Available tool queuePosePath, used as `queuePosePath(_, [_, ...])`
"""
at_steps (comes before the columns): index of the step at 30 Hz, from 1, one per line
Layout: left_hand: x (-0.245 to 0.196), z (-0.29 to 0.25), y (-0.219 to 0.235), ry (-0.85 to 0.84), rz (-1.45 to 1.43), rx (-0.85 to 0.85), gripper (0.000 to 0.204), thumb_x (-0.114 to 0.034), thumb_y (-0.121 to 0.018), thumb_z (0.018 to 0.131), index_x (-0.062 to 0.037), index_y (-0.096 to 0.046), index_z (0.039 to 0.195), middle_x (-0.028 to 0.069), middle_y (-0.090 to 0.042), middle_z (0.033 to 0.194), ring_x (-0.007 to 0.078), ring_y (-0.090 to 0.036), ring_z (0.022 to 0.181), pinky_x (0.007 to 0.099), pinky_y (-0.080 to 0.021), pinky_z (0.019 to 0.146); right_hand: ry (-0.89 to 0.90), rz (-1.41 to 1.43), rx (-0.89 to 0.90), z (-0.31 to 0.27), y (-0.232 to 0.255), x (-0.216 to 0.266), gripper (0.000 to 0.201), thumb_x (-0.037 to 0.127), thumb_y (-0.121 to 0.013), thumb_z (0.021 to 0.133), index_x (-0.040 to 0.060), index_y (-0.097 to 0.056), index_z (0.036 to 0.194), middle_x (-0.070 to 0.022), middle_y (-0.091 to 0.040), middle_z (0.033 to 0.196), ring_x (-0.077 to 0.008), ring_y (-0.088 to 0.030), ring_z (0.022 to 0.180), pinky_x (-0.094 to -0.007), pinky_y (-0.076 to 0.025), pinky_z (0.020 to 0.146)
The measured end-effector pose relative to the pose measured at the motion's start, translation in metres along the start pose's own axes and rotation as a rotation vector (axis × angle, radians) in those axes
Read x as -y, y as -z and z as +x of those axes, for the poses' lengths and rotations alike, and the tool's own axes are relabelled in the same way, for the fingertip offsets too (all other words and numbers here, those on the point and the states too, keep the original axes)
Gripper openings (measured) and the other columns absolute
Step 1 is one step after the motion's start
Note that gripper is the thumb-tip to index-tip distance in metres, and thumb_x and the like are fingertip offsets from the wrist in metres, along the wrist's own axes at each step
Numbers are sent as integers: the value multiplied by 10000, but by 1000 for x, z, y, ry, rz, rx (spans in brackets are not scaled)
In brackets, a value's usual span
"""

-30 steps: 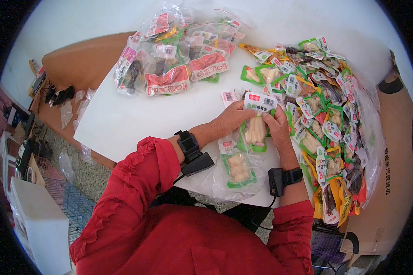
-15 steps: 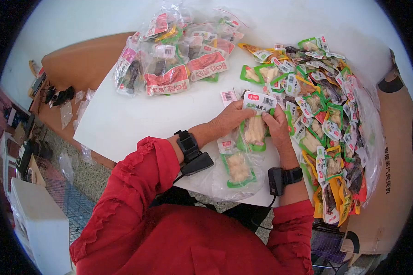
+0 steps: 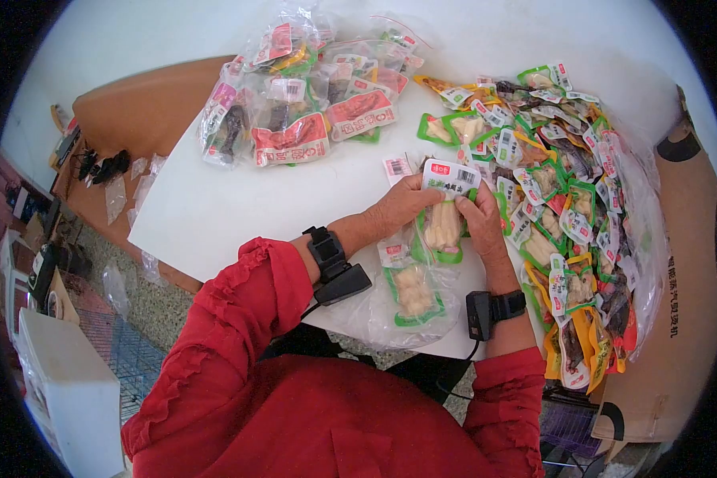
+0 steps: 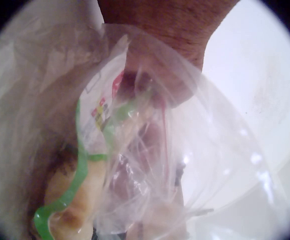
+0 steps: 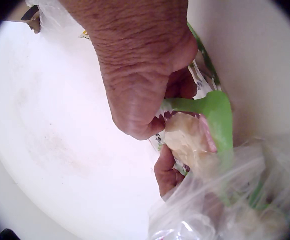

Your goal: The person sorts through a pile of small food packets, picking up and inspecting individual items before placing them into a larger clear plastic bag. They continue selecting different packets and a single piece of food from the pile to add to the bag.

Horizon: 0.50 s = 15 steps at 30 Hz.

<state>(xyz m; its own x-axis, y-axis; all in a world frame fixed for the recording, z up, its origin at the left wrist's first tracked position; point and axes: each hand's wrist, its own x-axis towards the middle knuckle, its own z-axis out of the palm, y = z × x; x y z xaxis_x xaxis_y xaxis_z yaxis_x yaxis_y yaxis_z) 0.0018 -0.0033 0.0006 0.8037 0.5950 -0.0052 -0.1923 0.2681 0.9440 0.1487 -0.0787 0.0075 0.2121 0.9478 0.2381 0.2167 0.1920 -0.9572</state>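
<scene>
Both hands hold a vacuum-sealed food packet (image 3: 442, 229) over the white table, its white label end up and the green-edged clear part with pale food toward the body. My left hand (image 3: 400, 205) pinches it at its left side, thumb on the label's lower edge. On the opposite side my right hand (image 3: 484, 219) grips it, thumb also on the front. Below lies a second green-edged packet (image 3: 414, 293) inside a clear plastic bag (image 3: 357, 320). The bag's film (image 4: 225, 145) covers much of the left wrist view. Pale food (image 5: 187, 135) shows under the right hand in the right wrist view.
A large heap of similar packets (image 3: 546, 179) covers the table's right side, with clear plastic (image 3: 649, 263) along its outer edge. Filled clear bags (image 3: 291, 135) stand at the back left. A cardboard box (image 3: 697, 319) is at the right, and a brown surface (image 3: 155, 99) lies beyond the table's left edge.
</scene>
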Motion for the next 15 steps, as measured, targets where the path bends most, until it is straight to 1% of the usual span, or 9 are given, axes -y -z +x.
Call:
queuePosePath(6, [0, 0, 0, 7, -21, 10, 245, -140, -519, 789, -33, -531, 1009, 35, -581, 914, 109, -552, 788, 250, -449, 721, 4, 10, -6, -1, -1, 1, 299, 45, -469, 756, -11, -473, 1050, -48, -551, 909, -108, -508, 827, -258, -413, 754])
queuePosePath(8, [0, 0, 0, 17, -22, 7, 246, -139, -519, 788, -31, -531, 1009, 38, -581, 916, 112, -553, 794, 252, -448, 727, -19, -3, -11, -1, -1, 4, 296, 54, -476, 762, -11, -474, 1051, -51, -554, 917, -106, -510, 829, -255, -415, 751])
queuePosePath(10, [2, 1, 1, -3, -47, 15, 249, -140, -517, 789, -30, -530, 1012, 42, -581, 923, 113, -554, 798, 254, -448, 732, -13, -1, -10, -1, -1, 2, 296, 58, -480, 765, -11, -473, 1053, -53, -555, 921, -106, -511, 829, -254, -416, 749])
queuePosePath(15, [2, 1, 1, 27, -38, -10, 234, -156, -496, 797, -28, -530, 991, 41, -580, 890, 110, -554, 777, 247, -457, 697, 0, 21, 1, 0, 0, -2, 292, 63, -487, 769, -11, -476, 1051, -53, -559, 926, -105, -515, 828, -251, -420, 742])
